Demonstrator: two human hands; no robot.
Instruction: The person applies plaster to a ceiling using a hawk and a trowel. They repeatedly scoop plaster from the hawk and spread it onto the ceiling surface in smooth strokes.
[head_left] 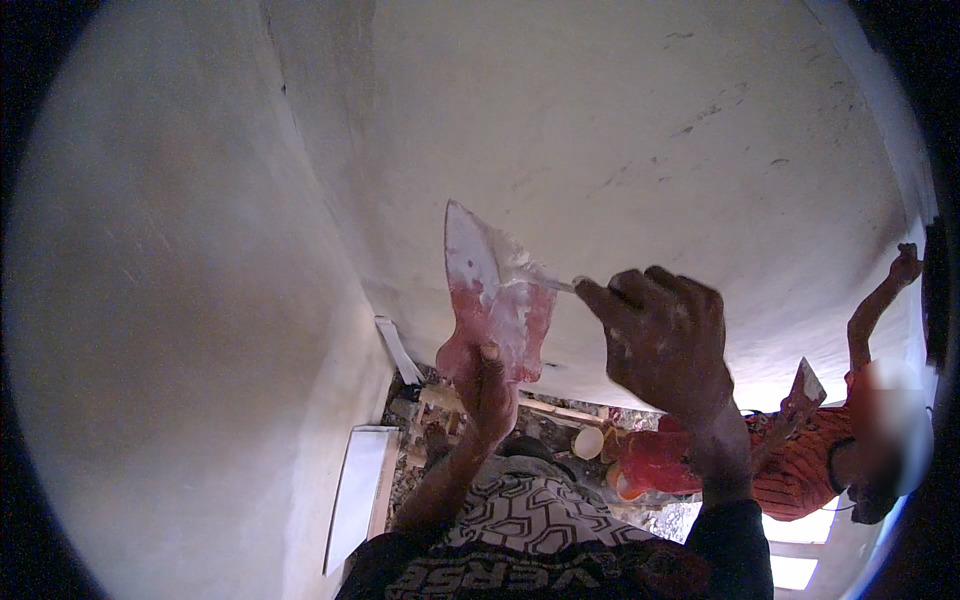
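My left hand (488,398) is closed round the lower end of a red putty board (461,322), its thumb on the near face. White putty (512,310) is smeared over the board, thicker along the upper right side. My right hand (665,345) is closed on a putty knife (556,284), seen nearly edge-on. The knife's blade meets the putty at the board's right side; its handle is hidden in the fist. Both tools are held up in front of a pale plastered wall (620,150).
A second wall (180,300) meets the first at a corner on the left. Below are a leaning white panel (355,495), rubble, timber and a pale bucket (588,442). At the right, a co-worker in orange (790,490) holds a similar red board (803,390), other arm raised to the wall.
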